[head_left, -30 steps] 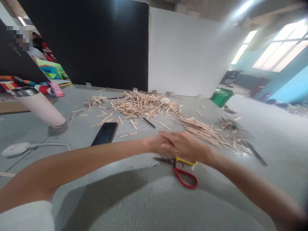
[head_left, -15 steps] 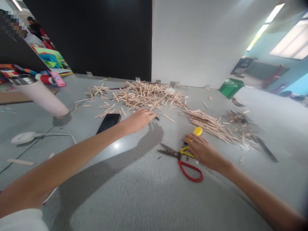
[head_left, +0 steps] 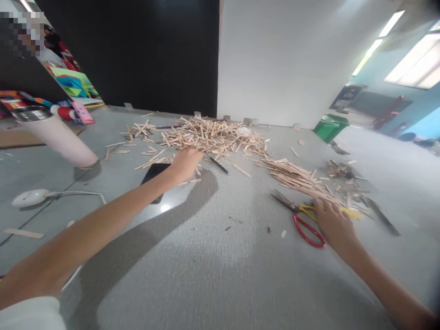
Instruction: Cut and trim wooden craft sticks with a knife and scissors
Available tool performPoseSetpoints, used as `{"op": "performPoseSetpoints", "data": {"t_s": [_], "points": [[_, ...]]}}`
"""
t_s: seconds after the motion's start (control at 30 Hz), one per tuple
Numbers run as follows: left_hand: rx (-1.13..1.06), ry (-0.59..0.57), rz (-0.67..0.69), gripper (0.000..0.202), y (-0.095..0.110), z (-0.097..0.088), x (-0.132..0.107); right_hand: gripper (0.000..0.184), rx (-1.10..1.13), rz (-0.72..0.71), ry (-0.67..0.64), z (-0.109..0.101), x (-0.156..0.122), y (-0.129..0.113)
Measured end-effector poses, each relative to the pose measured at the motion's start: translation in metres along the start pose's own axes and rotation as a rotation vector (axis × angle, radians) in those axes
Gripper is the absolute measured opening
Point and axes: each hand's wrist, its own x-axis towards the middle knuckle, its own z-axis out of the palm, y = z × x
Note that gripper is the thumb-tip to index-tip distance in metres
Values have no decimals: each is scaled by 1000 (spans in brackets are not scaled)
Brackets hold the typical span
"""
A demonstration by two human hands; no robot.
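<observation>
My left hand point(head_left: 187, 164) is at the near edge of a heap of wooden sticks point(head_left: 213, 133), its fingers curled down and pressed together; what they hold, if anything, is hidden. A loose stick point(head_left: 189, 182) lies just below it, and a black pen point(head_left: 219, 166) to its right. My right hand point(head_left: 335, 224) is closed over the yellow handle of the scissors point(head_left: 309, 233), whose other handle is red and whose blades are parted to the left. A yellow tool point(head_left: 349, 212), partly covered, shows beyond the same hand's fingers.
A dark phone point(head_left: 154, 173) lies under my left forearm. Beyond my right hand are a row of sticks point(head_left: 295, 176) and a metal blade point(head_left: 383, 217). A pink bottle point(head_left: 65, 137) and a white corded device point(head_left: 30, 198) are at left. Dark and white panels stand behind.
My right hand has slid right, carrying the scissors and the yellow tool away from the middle. My left hand has shifted left and slightly away, uncovering the pen.
</observation>
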Motion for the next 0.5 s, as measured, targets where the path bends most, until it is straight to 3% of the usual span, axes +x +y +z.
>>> {"op": "performPoseSetpoints", "data": {"t_s": [0.13, 0.3, 0.4, 0.5], "points": [[-82, 12, 75, 39, 30, 7, 34, 45, -10, 58, -26, 2, 1, 1], [-199, -60, 357, 39, 81, 20, 78, 54, 0, 55, -14, 0, -2, -1], [-229, -104, 420, 38, 101, 29, 88, 55, 16, 47, -14, -2, -4, -1], [-260, -85, 448, 39, 107, 30, 84, 51, 38, 37, -15, -4, -4, 1]]}}
